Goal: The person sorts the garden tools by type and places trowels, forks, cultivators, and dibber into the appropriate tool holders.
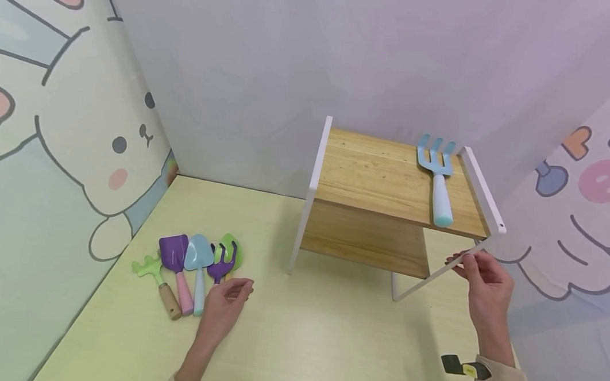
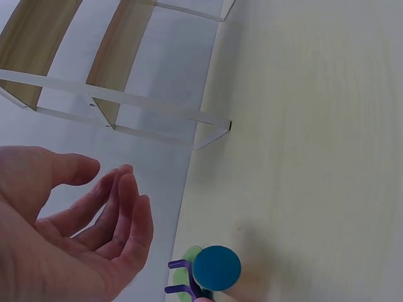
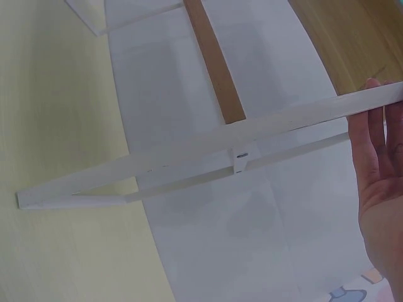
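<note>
Around the shelf's right front post [image 1: 433, 275], the fingers of the right hand [image 1: 491, 286] close in a pinch.
Left of it, the fingers of the left hand [image 1: 221, 311] curve loosely, half open and holding nothing, close to a purple fork [image 1: 221, 268] on the pale yellow tabletop [image 1: 297, 334]. The two-tier shelf [image 1: 368, 168] stands there too, its grained tan boards set in a white frame, with a light blue fork [image 1: 441, 199] lying on top.
</note>
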{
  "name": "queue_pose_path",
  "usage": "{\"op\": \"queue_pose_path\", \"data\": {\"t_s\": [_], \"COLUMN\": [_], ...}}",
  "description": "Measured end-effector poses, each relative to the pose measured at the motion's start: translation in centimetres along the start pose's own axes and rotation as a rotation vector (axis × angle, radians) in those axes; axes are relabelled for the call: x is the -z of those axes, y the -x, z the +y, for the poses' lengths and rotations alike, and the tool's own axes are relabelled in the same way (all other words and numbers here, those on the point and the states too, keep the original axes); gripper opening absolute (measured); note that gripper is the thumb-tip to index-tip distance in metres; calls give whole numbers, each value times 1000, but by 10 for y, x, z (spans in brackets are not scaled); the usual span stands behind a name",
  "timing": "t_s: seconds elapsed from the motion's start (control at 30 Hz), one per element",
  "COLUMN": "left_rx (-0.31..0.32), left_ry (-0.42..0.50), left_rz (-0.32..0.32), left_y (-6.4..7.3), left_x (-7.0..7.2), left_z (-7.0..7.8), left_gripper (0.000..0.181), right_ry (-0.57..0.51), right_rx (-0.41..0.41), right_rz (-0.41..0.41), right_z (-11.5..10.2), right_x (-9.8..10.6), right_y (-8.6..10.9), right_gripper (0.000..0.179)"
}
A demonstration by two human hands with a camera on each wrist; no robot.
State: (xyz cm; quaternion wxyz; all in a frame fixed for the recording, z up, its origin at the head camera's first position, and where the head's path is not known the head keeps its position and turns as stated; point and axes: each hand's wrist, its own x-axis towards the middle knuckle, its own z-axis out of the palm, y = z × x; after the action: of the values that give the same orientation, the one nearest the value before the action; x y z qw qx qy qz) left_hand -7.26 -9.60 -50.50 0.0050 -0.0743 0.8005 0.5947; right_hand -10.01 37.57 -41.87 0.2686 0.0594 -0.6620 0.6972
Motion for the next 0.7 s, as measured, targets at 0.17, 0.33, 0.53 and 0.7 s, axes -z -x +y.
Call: {"op": "queue_pose_path", "data": {"t_s": [0.17, 0.33, 0.53, 0.7], "left_rx": [28, 46, 59, 86], "left_ry": [2, -10, -61, -107], "left_rz": [3, 20, 73, 121], "left_y": [1, 2, 2, 4], "left_x": [2, 6, 13, 17], "left_z": [-9, -19, -27, -27], "left_gripper": [23, 25, 24, 24], "right_ry": [33, 4, 1, 33], "right_rx": [-10, 2, -8, -22], "right_rz": [16, 0, -4, 11], "right_z": [0, 0, -1, -1], "right_x": [0, 0, -1, -1], "right_y": [-1, 0, 0, 0], "right_gripper": [16, 15, 17, 17]}}
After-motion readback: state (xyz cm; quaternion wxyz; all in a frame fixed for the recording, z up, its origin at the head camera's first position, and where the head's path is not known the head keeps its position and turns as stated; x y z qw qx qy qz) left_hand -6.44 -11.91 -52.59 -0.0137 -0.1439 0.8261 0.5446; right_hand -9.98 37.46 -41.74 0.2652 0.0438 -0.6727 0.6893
